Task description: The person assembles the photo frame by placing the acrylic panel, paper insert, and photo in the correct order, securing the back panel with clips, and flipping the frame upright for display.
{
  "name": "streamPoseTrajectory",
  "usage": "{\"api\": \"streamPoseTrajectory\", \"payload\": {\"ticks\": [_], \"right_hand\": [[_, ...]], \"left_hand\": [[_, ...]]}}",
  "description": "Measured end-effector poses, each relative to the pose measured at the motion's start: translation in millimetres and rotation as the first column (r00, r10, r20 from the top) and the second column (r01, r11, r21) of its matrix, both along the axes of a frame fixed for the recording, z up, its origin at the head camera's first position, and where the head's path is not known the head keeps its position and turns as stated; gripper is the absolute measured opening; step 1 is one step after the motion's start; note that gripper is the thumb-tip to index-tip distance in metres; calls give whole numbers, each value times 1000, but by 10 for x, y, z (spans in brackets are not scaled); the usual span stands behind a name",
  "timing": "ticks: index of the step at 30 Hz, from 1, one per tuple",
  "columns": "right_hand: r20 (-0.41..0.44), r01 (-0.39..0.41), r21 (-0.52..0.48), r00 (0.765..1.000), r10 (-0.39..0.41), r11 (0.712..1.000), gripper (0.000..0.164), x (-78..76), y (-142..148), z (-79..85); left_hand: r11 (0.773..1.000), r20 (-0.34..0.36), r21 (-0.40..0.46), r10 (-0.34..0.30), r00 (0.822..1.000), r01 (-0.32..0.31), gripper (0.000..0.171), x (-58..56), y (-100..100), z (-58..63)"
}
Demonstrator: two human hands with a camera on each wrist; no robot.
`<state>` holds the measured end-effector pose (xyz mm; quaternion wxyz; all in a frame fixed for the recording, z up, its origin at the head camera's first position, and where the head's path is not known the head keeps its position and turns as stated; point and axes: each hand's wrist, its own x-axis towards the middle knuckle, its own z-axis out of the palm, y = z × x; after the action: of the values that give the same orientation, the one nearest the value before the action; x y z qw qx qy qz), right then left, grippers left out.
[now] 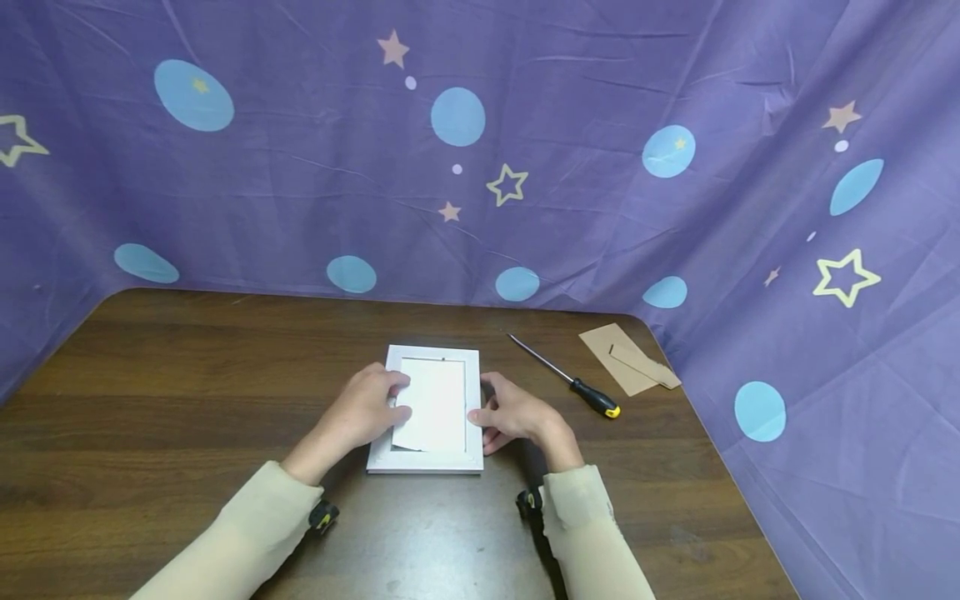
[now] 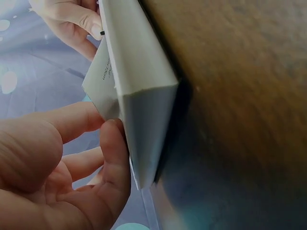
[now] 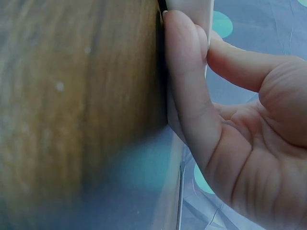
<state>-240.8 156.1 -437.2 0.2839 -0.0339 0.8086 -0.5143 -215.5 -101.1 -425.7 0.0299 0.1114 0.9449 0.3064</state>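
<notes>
A white picture frame (image 1: 431, 463) lies on the table in front of me. Over its opening is a white sheet of paper (image 1: 431, 404). My left hand (image 1: 366, 406) is at the sheet's left edge; in the left wrist view, thumb and finger pinch the paper (image 2: 100, 81), which stands tilted up from the frame (image 2: 153, 110) and bears small print. At the frame's right side, my right hand (image 1: 521, 414) grips the border, thumb on top and fingers along the outer side, as the right wrist view also shows. The paper's underside is hidden in the head view.
To the right lies a screwdriver (image 1: 592, 398) with a black and yellow handle. Beyond it, near the table's right edge, are a brown board (image 1: 611, 337) and a narrower brown piece (image 1: 641, 364) on it. A purple patterned cloth (image 1: 570, 233) hangs behind the wooden table (image 1: 187, 375).
</notes>
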Motion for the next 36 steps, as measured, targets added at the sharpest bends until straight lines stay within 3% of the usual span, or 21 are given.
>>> {"api": "streamPoseTrajectory", "payload": {"ticks": [10,20,36], "right_hand": [[-3,-5,-7,1000,5,1000,76,-3,4,-11],[-6,-9,-13,1000,9,1000,76,3,7,-8],[-12,-10,1,1000,10,1000,76,3,4,-4]], "left_hand": [[998,1,-58,-6,1000,6,47,8,55,28],[997,-6,-74,33,999,-33,46,16,114,25],[994,-18,-105,40,999,-41,46,40,133,36]]}}
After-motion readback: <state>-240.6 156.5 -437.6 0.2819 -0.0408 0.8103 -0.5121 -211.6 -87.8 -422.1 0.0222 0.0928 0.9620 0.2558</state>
